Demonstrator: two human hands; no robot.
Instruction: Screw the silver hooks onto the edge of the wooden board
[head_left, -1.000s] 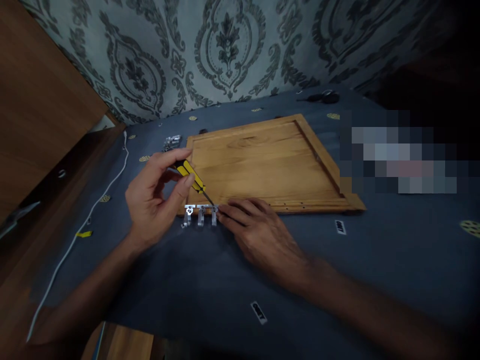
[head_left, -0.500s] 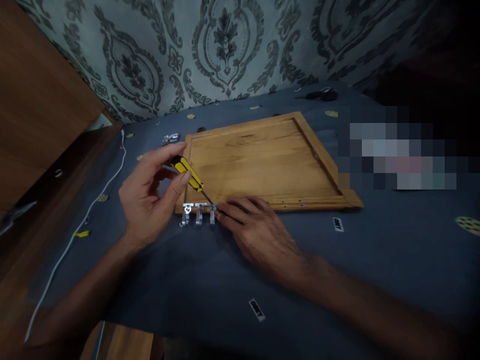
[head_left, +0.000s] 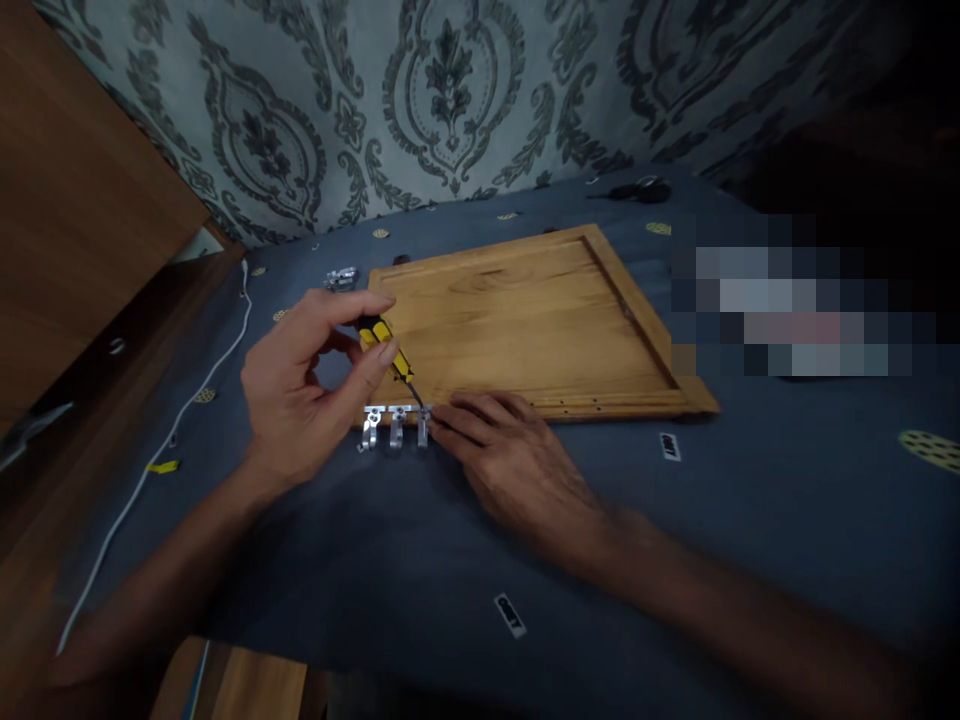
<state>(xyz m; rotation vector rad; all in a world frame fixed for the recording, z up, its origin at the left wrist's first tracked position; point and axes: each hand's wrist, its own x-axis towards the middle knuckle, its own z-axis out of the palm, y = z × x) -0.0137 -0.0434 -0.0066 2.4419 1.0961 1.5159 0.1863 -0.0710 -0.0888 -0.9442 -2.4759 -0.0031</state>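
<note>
My left hand point(head_left: 304, 390) pinches the yellow-and-black handle of a small screwdriver point(head_left: 391, 358), whose tip points down at the right end of a silver metal hook rack point(head_left: 394, 420). The rack, with three hooks, lies against the near edge of a wooden panel point(head_left: 525, 310) on a dark blue cloth. My right hand point(head_left: 502, 450) rests palm down on the cloth, its fingers lying flat beside the rack's right end and the panel's near edge.
A white cable point(head_left: 187, 400) runs along the left side of the cloth. Small metal hardware point(head_left: 341, 277) sits behind the panel's left corner. A dark tool point(head_left: 637, 188) lies at the back near the patterned wall. A wooden cabinet point(head_left: 75, 230) stands at left.
My left hand's fingers have shifted round the screwdriver handle, which now stands a little steeper. My right hand and the hook rack have stayed in place.
</note>
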